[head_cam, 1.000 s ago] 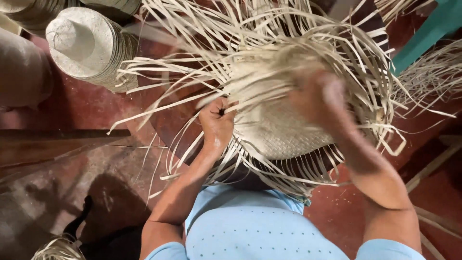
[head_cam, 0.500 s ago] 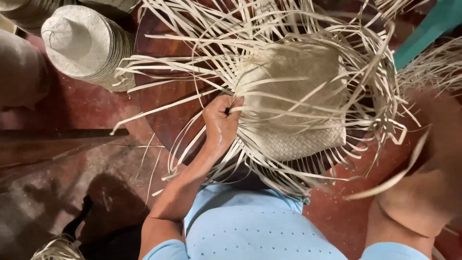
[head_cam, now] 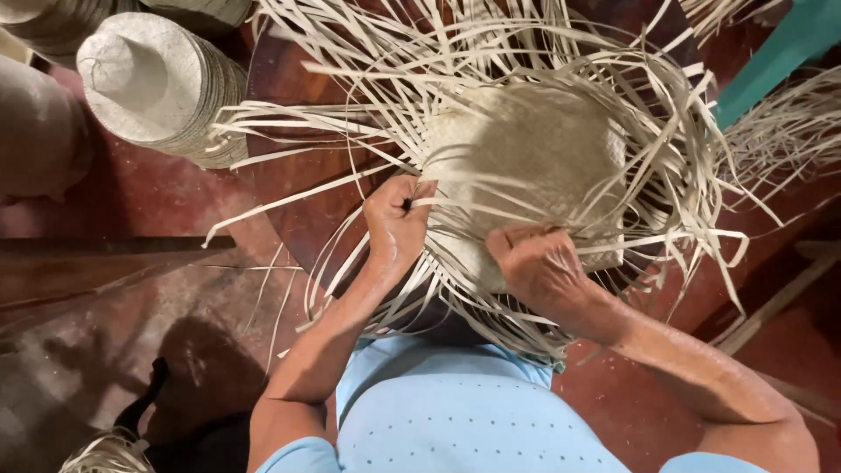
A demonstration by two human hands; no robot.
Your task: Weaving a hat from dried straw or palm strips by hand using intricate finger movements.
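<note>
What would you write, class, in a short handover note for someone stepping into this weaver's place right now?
Left hand: grip pinched on a straw strip at the near left edge of the woven hat.
Right hand: fingers curled among loose strips at the hat's near edge; what they hold is hidden.
Things: the hat sits on a round dark stand; a stack of finished hats lies far left.
Done: the crown is woven.
Left: long loose strips all round remain unwoven.

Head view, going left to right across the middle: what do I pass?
Stack of finished woven hats → left hand pinching a straw strip → half-woven hat crown → right hand → loose straw strands → teal post.
</note>
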